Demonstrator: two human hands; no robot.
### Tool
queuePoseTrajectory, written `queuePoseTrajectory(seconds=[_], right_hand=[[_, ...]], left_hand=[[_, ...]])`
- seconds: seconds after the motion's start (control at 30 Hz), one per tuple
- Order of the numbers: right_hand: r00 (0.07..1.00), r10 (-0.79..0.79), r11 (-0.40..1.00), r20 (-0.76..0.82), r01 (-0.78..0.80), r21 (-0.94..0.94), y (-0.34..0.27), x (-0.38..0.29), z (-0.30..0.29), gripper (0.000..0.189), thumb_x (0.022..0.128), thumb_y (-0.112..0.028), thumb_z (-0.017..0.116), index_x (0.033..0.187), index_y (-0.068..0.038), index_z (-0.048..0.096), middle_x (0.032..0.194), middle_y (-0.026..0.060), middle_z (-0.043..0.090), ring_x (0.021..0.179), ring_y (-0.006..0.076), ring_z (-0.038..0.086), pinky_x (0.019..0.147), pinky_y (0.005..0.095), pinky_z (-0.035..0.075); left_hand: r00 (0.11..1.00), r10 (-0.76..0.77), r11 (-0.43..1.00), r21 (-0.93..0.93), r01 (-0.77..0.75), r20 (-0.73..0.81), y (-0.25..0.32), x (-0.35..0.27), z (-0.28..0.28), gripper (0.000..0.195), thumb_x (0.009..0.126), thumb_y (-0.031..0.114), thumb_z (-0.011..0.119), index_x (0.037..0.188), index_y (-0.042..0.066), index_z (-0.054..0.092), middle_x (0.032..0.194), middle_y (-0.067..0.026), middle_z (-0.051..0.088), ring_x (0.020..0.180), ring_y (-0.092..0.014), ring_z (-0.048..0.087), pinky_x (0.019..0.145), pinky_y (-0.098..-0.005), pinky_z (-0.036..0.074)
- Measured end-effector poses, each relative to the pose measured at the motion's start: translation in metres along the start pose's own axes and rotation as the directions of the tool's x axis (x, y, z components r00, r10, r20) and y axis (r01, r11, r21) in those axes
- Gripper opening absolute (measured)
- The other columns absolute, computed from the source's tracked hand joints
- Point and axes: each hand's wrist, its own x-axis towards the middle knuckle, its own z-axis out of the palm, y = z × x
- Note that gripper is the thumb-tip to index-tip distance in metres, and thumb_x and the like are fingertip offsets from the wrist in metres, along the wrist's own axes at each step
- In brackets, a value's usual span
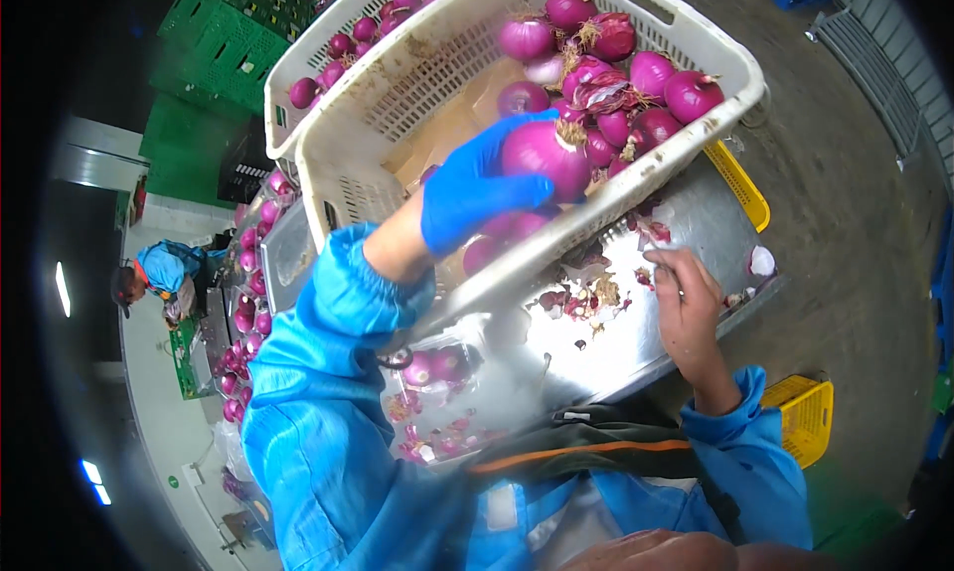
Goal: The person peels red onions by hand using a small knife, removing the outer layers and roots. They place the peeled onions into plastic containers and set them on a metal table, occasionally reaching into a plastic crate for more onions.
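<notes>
In a blue glove, my left hand (pixel 477 183) grips a large red onion (pixel 548 157) with dry roots at its top. It is held over the near part of a white plastic crate (pixel 440 71). Several more red onions (pixel 652 75) lie inside at the far right end, some with loose skin and roots. My bare right hand (pixel 686 303) is closed around a small, thin metal tool (pixel 667 273), mostly hidden by the fingers. It hovers above a shiny metal table (pixel 633 340) strewn with onion skins and root trimmings (pixel 589 295).
A second white crate (pixel 287 124) of onions stands behind the first. Two yellow baskets (pixel 801 422) (pixel 738 187) are at the right. Bagged onions (pixel 432 366) lie at the table's left end. Green crates (pixel 231 34) are stacked beyond. A person (pixel 168 273) works at the far left.
</notes>
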Motion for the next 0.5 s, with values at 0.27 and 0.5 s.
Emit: queuePoseTrajectory(seconds=[0.27,0.5], right_hand=[[0.886,-0.463,0.854,-0.028,0.438,-0.281,-0.062,-0.025,-0.009,0.034,0.065,-0.005,0.070,0.098,-0.008,0.063,0.080,0.0071,0.056,0.068,0.0251,0.059,0.057,0.0362,0.047],[0.926,-0.378,0.863,0.002,0.353,-0.363,-0.005,-0.063,0.007,0.025,0.073,-0.008,0.069,0.098,-0.010,0.064,0.082,0.0056,0.059,0.070,0.0244,0.061,0.057,0.0353,0.049]], left_hand=[[1.000,-0.003,0.997,0.082,0.003,-0.005,-0.006,-0.102,0.079,0.066,0.084,0.012,0.072,0.141,0.003,0.041,0.123,-0.0078,0.058,0.110,-0.014,0.055,0.094,-0.0306,0.047],[1.000,-0.013,0.999,-0.032,0.012,-0.022,-0.036,-0.153,0.100,0.068,0.081,0.021,0.075,0.138,0.002,0.044,0.129,-0.0115,0.055,0.115,-0.021,0.055,0.096,-0.0351,0.047]])
